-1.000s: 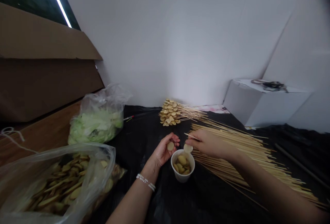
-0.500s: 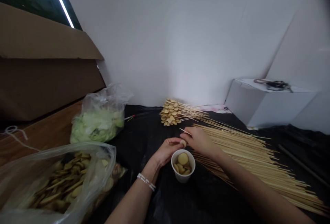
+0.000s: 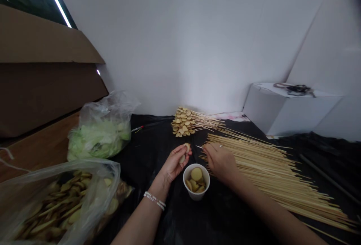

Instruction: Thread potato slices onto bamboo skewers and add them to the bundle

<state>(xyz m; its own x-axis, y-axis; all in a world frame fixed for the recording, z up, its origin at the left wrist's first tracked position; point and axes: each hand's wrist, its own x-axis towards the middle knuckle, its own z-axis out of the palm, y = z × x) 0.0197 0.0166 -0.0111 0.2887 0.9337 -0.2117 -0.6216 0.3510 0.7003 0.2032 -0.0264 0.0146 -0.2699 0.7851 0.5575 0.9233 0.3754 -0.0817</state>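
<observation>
Black-sheeted counter (image 3: 152, 136): pale slices (image 3: 184, 155) held in the left hand (image 3: 172, 166), just beside a white cup (image 3: 196, 196).
Left fingers curl around the slices; the right hand (image 3: 221, 162) has its fingers loosely bent, perhaps on a skewer, too thin to be sure. A thin slice could split if forced or slip from wet fingers; brushing the loose skewers (image 3: 267, 173) could scatter them.
</observation>
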